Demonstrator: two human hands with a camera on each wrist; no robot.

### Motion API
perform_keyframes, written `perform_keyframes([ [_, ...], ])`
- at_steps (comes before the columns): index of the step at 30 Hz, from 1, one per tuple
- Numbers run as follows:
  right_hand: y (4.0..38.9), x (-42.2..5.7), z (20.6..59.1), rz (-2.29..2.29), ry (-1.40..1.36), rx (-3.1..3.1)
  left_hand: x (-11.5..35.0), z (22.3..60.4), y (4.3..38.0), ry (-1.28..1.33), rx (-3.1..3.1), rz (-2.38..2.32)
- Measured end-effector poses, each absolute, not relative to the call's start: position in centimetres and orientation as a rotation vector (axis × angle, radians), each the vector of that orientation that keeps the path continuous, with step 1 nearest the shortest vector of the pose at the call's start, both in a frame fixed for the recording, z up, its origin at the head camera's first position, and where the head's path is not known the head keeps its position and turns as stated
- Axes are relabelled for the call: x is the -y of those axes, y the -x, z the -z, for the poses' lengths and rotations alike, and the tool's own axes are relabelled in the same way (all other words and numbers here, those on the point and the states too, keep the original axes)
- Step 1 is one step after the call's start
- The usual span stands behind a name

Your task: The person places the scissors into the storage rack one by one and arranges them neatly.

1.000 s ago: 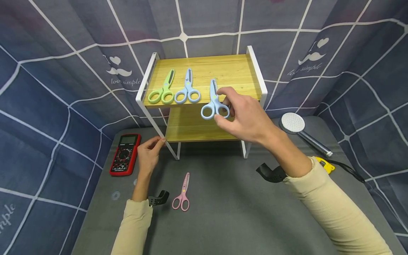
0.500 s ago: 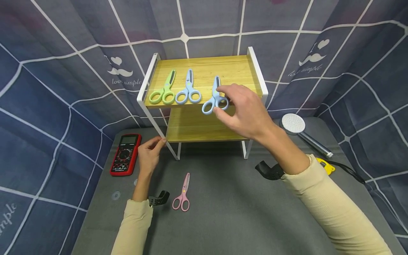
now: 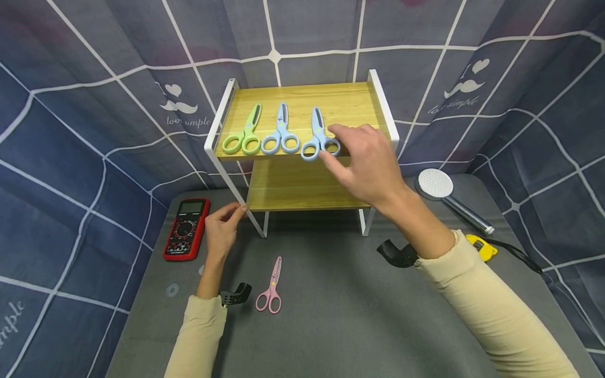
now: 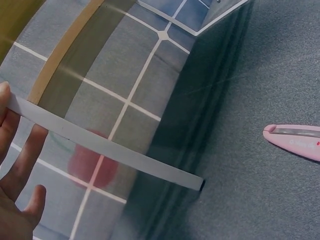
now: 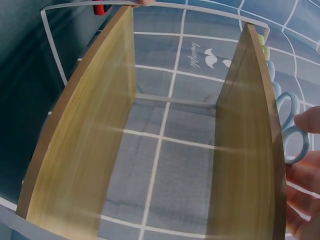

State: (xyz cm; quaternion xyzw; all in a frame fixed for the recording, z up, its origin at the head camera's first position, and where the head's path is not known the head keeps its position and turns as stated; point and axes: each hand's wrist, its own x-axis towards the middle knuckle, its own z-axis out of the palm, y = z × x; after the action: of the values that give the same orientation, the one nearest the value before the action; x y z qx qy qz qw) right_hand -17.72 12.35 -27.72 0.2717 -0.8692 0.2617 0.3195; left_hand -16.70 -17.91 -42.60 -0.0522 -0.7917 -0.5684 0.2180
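Note:
A two-tier shelf [image 3: 350,102] with wooden boards and a white frame stands in the middle of the head view. My left hand [image 3: 221,231] pinches its front left leg [image 4: 120,152] between thumb and fingers. On the top board my right hand [image 3: 371,163] holds light-blue scissors [image 3: 318,131] by the right handle ring, blades pointing back. Their handle rings [image 5: 295,145] reach the board's front edge in the right wrist view. To their left lie a second pair of blue scissors [image 3: 281,126] and green scissors [image 3: 248,128], side by side.
Pink scissors [image 3: 271,289] lie on the grey table in front of the shelf. A red multimeter [image 3: 187,229] is at the left. A shower head [image 3: 435,184] and a yellow tape measure [image 3: 484,248] are at the right. A checked curtain [image 3: 316,68] hangs behind.
My right hand has carried the blue scissors back onto the top board, level with the other pairs. The left hand stays on the shelf leg.

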Motion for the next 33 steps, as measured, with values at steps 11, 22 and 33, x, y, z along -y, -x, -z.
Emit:
perform_keyframes([
  [11,18.2,-11.9,28.0,-0.686,-0.672,2.275,17.9,42.7,16.8,0.147,2.17,1.597],
  [22,18.7,-11.9,28.1,-0.687,-0.681,2.287,17.8,42.5,16.6,0.12,2.196,1.574],
  [33,17.8,-12.6,29.0,-0.751,-0.731,2.247,17.9,42.7,16.6,0.127,2.184,1.577],
])
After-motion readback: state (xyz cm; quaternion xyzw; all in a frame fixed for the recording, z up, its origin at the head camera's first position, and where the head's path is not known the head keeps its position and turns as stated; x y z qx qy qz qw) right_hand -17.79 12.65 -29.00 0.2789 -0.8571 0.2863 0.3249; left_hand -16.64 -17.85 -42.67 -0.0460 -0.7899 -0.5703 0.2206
